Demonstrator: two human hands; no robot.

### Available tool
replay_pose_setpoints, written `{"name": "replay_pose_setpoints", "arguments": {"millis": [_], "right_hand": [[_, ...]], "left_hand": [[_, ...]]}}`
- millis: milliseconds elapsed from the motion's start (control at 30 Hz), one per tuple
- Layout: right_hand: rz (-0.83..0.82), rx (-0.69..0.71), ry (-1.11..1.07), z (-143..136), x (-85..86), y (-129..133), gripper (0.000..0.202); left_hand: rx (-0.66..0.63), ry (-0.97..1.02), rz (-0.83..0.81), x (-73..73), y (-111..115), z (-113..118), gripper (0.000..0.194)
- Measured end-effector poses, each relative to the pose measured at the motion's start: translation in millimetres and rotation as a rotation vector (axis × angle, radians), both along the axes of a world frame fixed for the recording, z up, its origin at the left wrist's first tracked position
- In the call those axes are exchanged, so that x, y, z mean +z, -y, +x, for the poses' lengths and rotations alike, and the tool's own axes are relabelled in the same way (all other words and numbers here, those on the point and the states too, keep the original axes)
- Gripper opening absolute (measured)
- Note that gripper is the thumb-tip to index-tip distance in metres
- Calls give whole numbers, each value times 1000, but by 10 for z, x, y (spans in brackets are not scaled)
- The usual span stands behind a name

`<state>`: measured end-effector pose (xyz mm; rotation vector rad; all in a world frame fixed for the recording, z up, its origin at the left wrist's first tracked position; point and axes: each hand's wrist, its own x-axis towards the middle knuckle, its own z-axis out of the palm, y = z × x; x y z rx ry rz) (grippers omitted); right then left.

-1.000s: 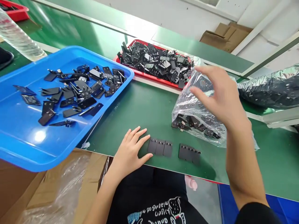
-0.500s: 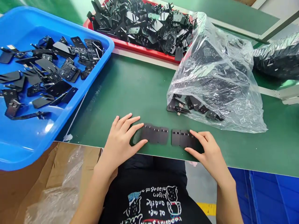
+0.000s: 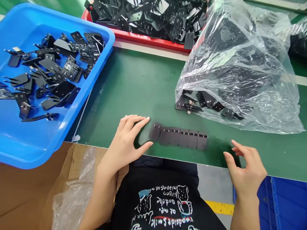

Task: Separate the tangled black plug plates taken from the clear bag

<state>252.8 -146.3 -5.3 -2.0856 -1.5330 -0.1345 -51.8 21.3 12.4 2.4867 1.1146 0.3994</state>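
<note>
Several flat black pieces (image 3: pixel 178 136) lie side by side in one row near the front edge of the green table (image 3: pixel 134 86). The leftmost piece is slightly tilted against the others. My left hand (image 3: pixel 127 142) rests at the left end of the row, fingers apart, thumb and index finger beside the end piece with nothing between them. My right hand (image 3: pixel 247 164) is over the table edge, well right of the row, its thumb and fingers apart and holding nothing.
A blue tray (image 3: pixel 96 73) with loose black parts stands at the left. Behind the table surface is a red tray (image 3: pixel 148 39) heaped with black parts. A clear plastic bag (image 3: pixel 240 76) of black parts lies at the right, its opening facing the row.
The two groups of black pieces have come together into one row. My right hand has let go of the right end and moved away to the right.
</note>
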Motion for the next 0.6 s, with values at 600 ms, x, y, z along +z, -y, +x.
{"name": "replay_pose_setpoints", "arguments": {"millis": [600], "right_hand": [[303, -140, 253, 0, -417, 105, 21]], "left_hand": [[-68, -67, 6, -19, -62, 153, 56]]}}
